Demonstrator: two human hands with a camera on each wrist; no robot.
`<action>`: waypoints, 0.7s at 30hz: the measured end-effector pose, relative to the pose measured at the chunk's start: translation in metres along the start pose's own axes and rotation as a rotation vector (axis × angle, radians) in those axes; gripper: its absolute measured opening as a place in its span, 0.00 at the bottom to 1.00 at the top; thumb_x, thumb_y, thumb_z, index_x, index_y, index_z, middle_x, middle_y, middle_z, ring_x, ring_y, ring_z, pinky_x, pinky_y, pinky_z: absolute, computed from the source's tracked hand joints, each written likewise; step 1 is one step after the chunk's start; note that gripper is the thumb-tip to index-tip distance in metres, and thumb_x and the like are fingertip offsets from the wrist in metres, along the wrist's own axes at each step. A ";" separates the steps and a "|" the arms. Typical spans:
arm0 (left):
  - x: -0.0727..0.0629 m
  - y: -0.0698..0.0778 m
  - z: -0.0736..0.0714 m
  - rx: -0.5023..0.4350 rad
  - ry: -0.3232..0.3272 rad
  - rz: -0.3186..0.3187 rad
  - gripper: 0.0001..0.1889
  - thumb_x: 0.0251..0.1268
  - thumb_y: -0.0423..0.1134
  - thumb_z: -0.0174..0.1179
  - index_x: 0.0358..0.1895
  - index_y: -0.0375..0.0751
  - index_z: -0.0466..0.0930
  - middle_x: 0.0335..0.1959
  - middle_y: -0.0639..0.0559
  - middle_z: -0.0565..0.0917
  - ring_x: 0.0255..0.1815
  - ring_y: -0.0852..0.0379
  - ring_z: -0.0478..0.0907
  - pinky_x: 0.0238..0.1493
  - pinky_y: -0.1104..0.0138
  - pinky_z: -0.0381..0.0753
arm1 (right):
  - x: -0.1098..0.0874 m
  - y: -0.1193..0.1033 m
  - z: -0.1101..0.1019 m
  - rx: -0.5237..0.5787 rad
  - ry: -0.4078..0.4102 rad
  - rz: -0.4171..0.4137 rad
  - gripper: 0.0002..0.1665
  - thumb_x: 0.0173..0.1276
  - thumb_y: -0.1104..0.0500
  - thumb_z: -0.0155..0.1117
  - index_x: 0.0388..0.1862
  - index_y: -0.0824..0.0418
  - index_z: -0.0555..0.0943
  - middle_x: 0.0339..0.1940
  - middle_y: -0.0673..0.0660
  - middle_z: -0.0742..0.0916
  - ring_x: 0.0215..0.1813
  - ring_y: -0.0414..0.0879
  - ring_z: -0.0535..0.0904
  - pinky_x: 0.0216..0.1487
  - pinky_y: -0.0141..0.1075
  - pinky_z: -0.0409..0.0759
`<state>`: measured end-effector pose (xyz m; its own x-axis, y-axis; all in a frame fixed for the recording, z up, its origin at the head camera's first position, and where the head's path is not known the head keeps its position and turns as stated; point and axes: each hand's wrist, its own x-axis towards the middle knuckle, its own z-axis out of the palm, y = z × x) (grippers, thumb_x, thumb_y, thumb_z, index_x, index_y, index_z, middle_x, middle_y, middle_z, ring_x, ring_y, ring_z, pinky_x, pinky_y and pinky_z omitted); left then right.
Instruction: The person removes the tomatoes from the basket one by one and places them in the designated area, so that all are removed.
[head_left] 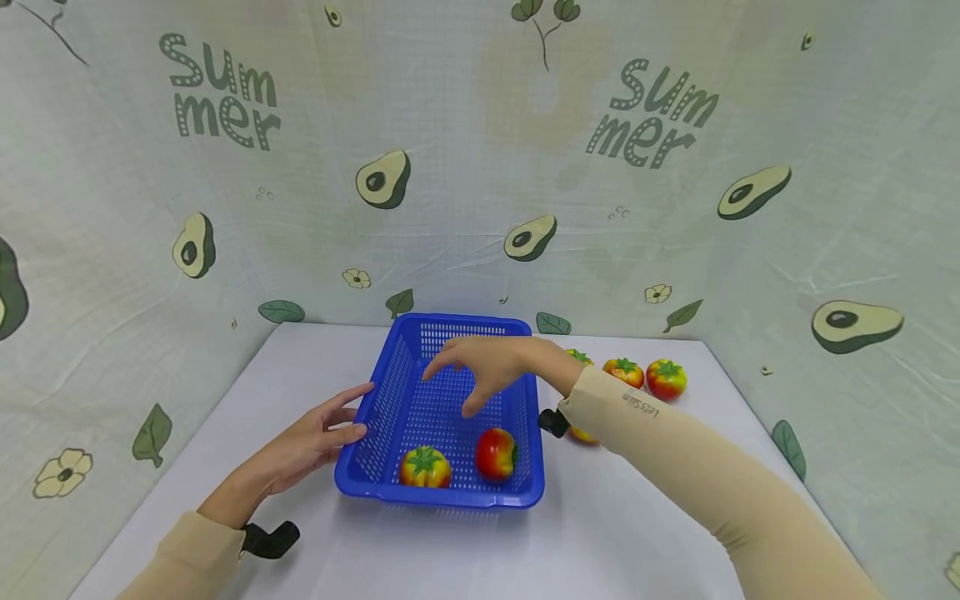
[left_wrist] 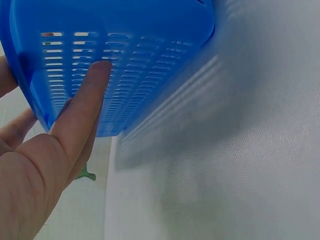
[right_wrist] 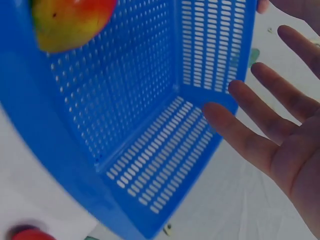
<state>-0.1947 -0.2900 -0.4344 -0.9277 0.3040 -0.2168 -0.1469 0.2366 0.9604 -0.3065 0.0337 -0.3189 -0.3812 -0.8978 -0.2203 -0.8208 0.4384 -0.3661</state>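
Note:
A blue perforated plastic basket (head_left: 442,500) stands on the white table. Inside, near its front, are a yellow-red tomato-like fruit (head_left: 424,468) with a green leafy top and a redder one (head_left: 496,455) tipped on its side. My left hand (head_left: 318,437) is at the basket's left side; in the left wrist view a fairly straight finger (left_wrist: 82,97) lies against the outer slotted wall. Over the basket's interior hangs my right hand (head_left: 487,367), its fingers spread and slightly bent, with nothing in them. The right wrist view shows that palm side bare.
To the right of the basket are several similar fruits, among them one at the far right (head_left: 666,379) and another beside it (head_left: 624,372); the right forearm partly hides others. A printed cloth (head_left: 465,275) rises behind the table and along both sides.

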 end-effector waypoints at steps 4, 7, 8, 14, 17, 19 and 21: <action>-0.001 -0.001 0.000 0.004 -0.002 -0.002 0.41 0.81 0.45 0.61 0.88 0.58 0.49 0.80 0.30 0.60 0.67 0.41 0.79 0.65 0.51 0.84 | 0.017 -0.004 0.010 -0.006 -0.025 0.012 0.43 0.63 0.51 0.83 0.76 0.40 0.76 0.78 0.47 0.76 0.78 0.49 0.69 0.73 0.50 0.77; -0.002 -0.002 0.000 0.006 -0.002 -0.003 0.41 0.81 0.45 0.62 0.88 0.58 0.49 0.80 0.30 0.60 0.67 0.41 0.79 0.65 0.51 0.84 | 0.025 -0.006 0.017 0.005 -0.041 0.008 0.44 0.61 0.50 0.84 0.76 0.39 0.76 0.78 0.46 0.76 0.78 0.49 0.70 0.72 0.50 0.78; -0.001 -0.002 -0.001 0.004 -0.002 -0.001 0.41 0.81 0.45 0.62 0.88 0.58 0.49 0.80 0.30 0.60 0.67 0.40 0.79 0.65 0.51 0.84 | 0.028 -0.006 0.019 0.009 -0.046 0.006 0.45 0.60 0.50 0.84 0.76 0.38 0.77 0.78 0.45 0.76 0.78 0.50 0.70 0.71 0.49 0.79; 0.000 -0.001 -0.002 0.015 -0.017 0.015 0.41 0.81 0.46 0.62 0.88 0.58 0.49 0.78 0.30 0.62 0.65 0.41 0.80 0.64 0.52 0.85 | 0.038 -0.003 0.028 0.103 -0.108 -0.003 0.45 0.60 0.54 0.84 0.76 0.40 0.77 0.77 0.49 0.77 0.73 0.55 0.77 0.60 0.40 0.86; 0.000 -0.001 -0.002 0.023 -0.021 0.021 0.41 0.81 0.46 0.61 0.88 0.58 0.49 0.77 0.30 0.63 0.64 0.42 0.81 0.63 0.52 0.85 | 0.043 -0.002 0.032 0.130 -0.138 0.005 0.45 0.60 0.55 0.84 0.76 0.41 0.77 0.77 0.48 0.76 0.73 0.53 0.77 0.59 0.40 0.86; 0.000 -0.001 -0.003 0.023 -0.019 0.021 0.41 0.81 0.46 0.61 0.88 0.58 0.49 0.77 0.30 0.63 0.64 0.42 0.81 0.64 0.52 0.85 | 0.046 -0.002 0.035 0.142 -0.157 0.009 0.45 0.60 0.55 0.84 0.76 0.40 0.77 0.77 0.47 0.77 0.73 0.51 0.77 0.59 0.40 0.86; -0.001 -0.001 -0.003 0.021 -0.013 0.018 0.41 0.81 0.46 0.61 0.88 0.59 0.49 0.77 0.31 0.63 0.65 0.42 0.81 0.64 0.52 0.85 | 0.049 -0.002 0.038 0.150 -0.179 0.005 0.45 0.60 0.55 0.84 0.76 0.40 0.77 0.77 0.45 0.77 0.72 0.49 0.77 0.60 0.39 0.86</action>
<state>-0.1951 -0.2931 -0.4349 -0.9256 0.3201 -0.2020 -0.1228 0.2508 0.9602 -0.3070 -0.0094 -0.3635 -0.2925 -0.8799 -0.3743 -0.7416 0.4559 -0.4921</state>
